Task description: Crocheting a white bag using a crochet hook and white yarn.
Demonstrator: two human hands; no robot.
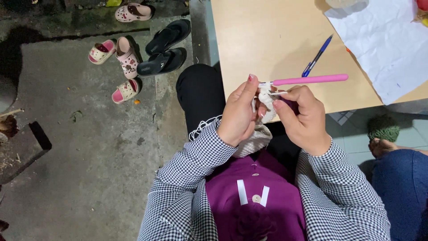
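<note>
My left hand point(238, 115) pinches a small piece of white crochet work point(266, 99) between thumb and fingers, held up over my lap. My right hand point(304, 118) grips a crochet hook with a pink handle point(312, 80), its metal tip poking into the white yarn beside my left fingertips. More of the white knitted fabric point(257, 139) hangs down below my left hand onto my purple top. Both sleeves are black-and-white checked.
A light wooden table point(272, 35) lies in front, with a blue pen point(317, 56) and a white paper sheet point(383, 40). Several pink and black sandals point(142, 49) lie on the concrete floor at left. Another person's jeans-clad leg point(401, 187) and a green yarn ball point(383, 128) are at right.
</note>
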